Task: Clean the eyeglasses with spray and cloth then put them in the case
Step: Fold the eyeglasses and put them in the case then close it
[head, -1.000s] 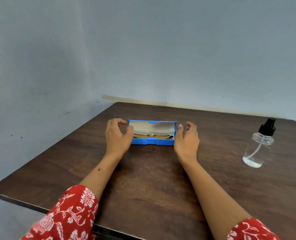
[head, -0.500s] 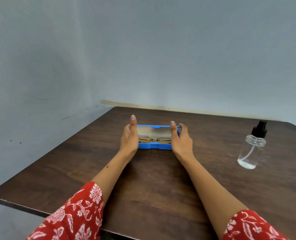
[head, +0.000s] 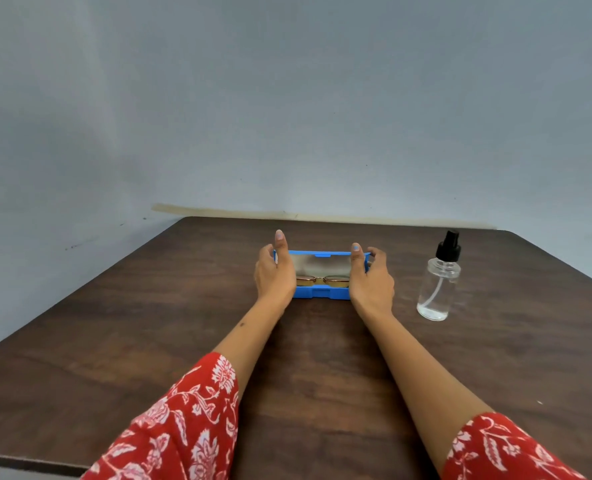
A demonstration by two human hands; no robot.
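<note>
The left hand (head: 274,271) has its grip on the left end of the blue case (head: 321,293), with the thumb pointing up and the palm pressed on the side; the fingers behind are hidden. The right hand (head: 370,277) grips the right end in the same way, thumb on the inner side of the lid and fingers curled over its outer edge. Both grips are closed on the case. The case stands open on the worktop (head: 149,323), its lid raised at about 12 o'clock, pale lining visible. The eyeglasses (head: 322,280), with a thin golden frame, lie inside the lower half, between the two hands. At 3 o'clock from the case, near but apart, a clear spray bottle (head: 438,289) with black nozzle stands upright. Red flowered sleeves (head: 183,427) cover the upper forearms at 6 o'clock.
</note>
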